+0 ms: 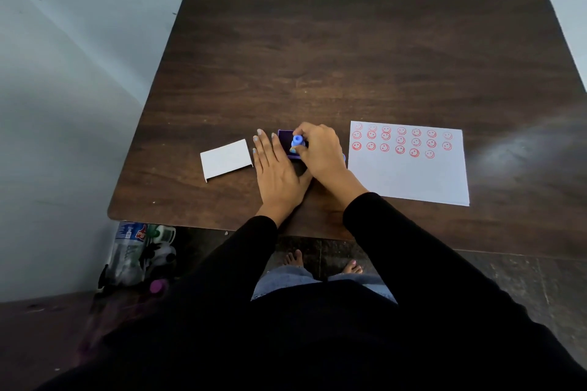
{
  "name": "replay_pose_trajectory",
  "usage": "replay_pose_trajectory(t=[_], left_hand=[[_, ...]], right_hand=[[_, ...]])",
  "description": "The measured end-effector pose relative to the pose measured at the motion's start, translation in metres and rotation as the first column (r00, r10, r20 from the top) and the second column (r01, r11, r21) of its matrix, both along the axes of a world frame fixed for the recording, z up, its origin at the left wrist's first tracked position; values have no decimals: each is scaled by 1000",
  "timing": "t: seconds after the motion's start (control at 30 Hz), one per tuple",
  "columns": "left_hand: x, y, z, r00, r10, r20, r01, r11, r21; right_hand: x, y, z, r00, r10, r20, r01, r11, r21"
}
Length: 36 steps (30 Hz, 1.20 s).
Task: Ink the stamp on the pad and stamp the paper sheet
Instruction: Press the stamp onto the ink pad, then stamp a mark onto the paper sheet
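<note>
Head view: one frame, looking down at the tabletop (349, 51).
Stamp (298, 140): blue, upright, set on the ink pad (283, 136).
Ink pad: purple tray, near the tabletop's front edge, between both hands.
Right hand (319, 151): fingers closed around the stamp from the right.
Left hand (275, 168): fingers extended, palm flat, touching the pad's left side; grips nothing.
Paper sheet (409, 174): white, just right of the right hand; three rows of red smiley prints along its far edge, lower part blank.
White lid (226, 159): left of the left hand, lying apart.
Sleeves: black, both arms.
</note>
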<state>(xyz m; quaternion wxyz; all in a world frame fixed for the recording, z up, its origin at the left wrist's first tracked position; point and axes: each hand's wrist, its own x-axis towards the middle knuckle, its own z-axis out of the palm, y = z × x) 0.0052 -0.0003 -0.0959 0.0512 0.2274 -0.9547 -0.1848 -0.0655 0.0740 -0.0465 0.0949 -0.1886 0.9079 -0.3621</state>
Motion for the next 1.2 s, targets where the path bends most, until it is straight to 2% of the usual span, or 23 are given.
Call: replay_pose_trajectory(t=[0.07, 0.1, 0.17, 0.23, 0.3, 0.33, 0.43, 0.57, 0.63, 0.7, 0.83, 1.07, 1.2], left_hand=[[1, 2, 3, 997, -35, -73, 31, 998, -47], [2, 4, 5, 989, -92, -116, 81, 992, -95], [3, 9, 5, 948, -273, -162, 237, 948, -211], [2, 15, 4, 889, -437, -139, 377, 869, -321], [1, 21, 2, 850, -516, -105, 444, 810, -383], [1, 23, 2, 842, -530, -100, 457, 800, -390], [4, 22, 4, 849, -505, -157, 430, 832, -349], [3, 27, 9, 889, -405, -213, 357, 905, -233], [-7, 31, 15, 909, -374, -185, 351, 925, -142], [-24, 35, 20, 909, -408, -86, 402, 912, -79], [-59, 38, 26, 875, -468, 124, 477, 876, -62], [-87, 40, 23, 804, -511, 304, 532, 847, 17], [-87, 38, 18, 797, -511, 323, 529, 848, 36]], right_hand=[[-4, 6, 5, 994, -70, 86, 84, 980, -178], [-5, 11, 8, 973, -144, 178, 194, 930, -311], [-11, 23, 13, 877, -265, 400, 452, 735, -505], [-21, 39, 16, 753, -249, 609, 640, 496, -588], [-29, 59, 19, 630, -141, 763, 765, 281, -580], [-31, 68, 21, 581, -87, 809, 806, 204, -556], [-31, 92, 20, 485, 39, 874, 870, 81, -487], [-29, 112, 18, 432, 144, 890, 902, -50, -430], [-29, 120, 18, 425, 164, 890, 905, -92, -415], [-29, 129, 18, 426, 152, 892, 904, -113, -413], [-32, 161, 15, 446, 58, 893, 889, -144, -435], [-33, 201, 3, 374, -329, 867, 883, -161, -441], [-29, 212, -11, 377, -589, 715, 868, -44, -494]])
